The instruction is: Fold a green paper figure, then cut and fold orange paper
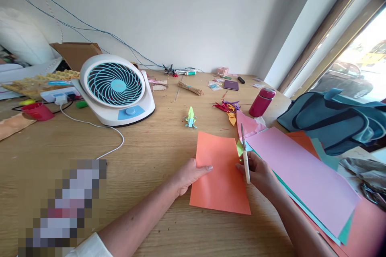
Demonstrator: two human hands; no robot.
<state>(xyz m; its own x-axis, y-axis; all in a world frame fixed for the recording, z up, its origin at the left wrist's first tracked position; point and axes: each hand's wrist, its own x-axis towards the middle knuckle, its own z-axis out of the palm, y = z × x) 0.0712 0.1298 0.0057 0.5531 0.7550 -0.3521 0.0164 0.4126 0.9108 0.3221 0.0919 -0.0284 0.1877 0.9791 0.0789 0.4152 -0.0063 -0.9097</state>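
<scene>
Near the middle of the table my left hand [193,174] is closed on the left edge of an orange sheet of paper [221,184], thumb flat on top. My right hand [256,170] is at the sheet's right edge, closed around white-handled scissors [246,164]. Their blades point upward and appear edge-on; some of the right fingers are hidden behind the handle. Beyond the sheet stands a small folded green and blue paper figure [191,118]. A pile of coloured paper, with a pink sheet [301,172] on top, lies beside my right forearm.
A white fan [117,88] stands at the left, its white cable [99,124] crossing the table. Behind the paper pile are colourful folded paper pieces [230,110] and a magenta flask [262,102]. A blue-grey bag [331,120] sits at the right. A bundle of sticks [190,88] lies farther back.
</scene>
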